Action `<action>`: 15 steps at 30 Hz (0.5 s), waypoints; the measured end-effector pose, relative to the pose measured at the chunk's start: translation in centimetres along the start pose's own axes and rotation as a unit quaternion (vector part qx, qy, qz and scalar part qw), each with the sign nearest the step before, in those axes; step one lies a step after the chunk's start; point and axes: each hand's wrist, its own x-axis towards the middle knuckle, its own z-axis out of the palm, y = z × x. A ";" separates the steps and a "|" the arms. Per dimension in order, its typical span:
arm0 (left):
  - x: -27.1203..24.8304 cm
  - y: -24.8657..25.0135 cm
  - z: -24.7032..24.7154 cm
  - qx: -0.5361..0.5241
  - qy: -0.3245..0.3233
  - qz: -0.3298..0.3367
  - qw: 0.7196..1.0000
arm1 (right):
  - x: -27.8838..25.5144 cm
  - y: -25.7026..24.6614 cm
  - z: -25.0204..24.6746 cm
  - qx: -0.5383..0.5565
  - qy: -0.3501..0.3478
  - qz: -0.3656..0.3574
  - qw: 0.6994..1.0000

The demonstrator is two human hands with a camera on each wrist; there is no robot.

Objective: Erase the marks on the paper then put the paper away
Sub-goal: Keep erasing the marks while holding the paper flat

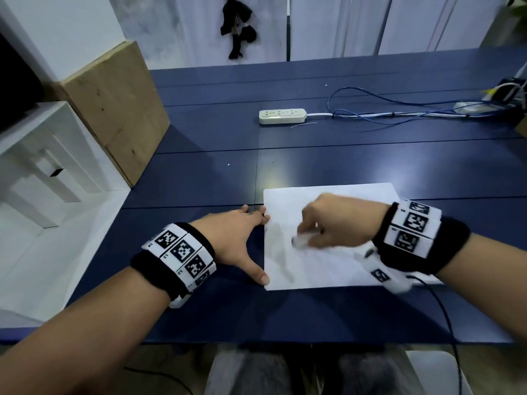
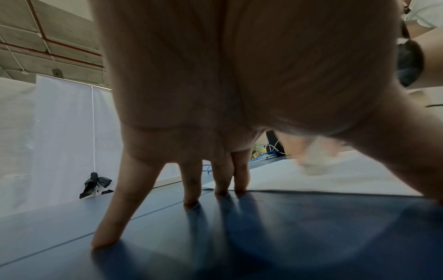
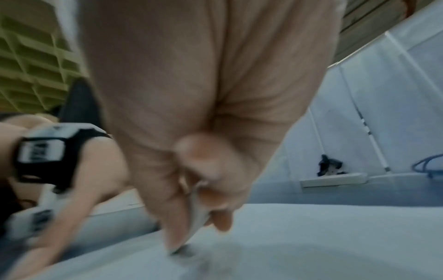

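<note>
The left hand (image 1: 232,238) is spread flat on the blue table (image 1: 199,181), fingertips at the paper's (image 1: 336,269) left edge — nothing is held. On the sheet, a white eraser (image 1: 301,241) is pinched by the right hand (image 1: 339,222) — blurred.

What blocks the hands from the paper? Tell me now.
Nothing visible does. The right hand pinches a white eraser down onto the paper, and the left hand lies spread on the blue table with fingertips at the paper's left edge.
</note>
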 end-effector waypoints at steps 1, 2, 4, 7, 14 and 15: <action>0.0 0.0 0.0 -0.002 0.000 0.000 1.000 | 0.4 0.7 -0.3 -0.017 0.031 0.035 0.999; 0.0 0.1 0.0 -0.002 0.000 0.000 1.000 | 0.6 1.3 -0.4 -0.016 0.047 0.064 0.997; -0.1 0.1 -0.1 0.000 -0.001 0.001 1.000 | 0.1 1.3 -0.1 -0.008 0.060 0.051 0.997; -0.2 0.2 -0.2 0.000 -0.003 -0.002 1.000 | -1.7 -0.8 0.4 0.066 -0.018 -0.037 0.997; -0.2 0.3 -0.2 0.000 -0.007 -0.001 1.000 | 0.0 1.4 -0.2 0.013 0.048 0.052 0.997; -0.2 0.3 -0.2 0.000 -0.006 0.000 1.000 | 0.1 1.6 -0.1 0.004 0.062 0.061 0.996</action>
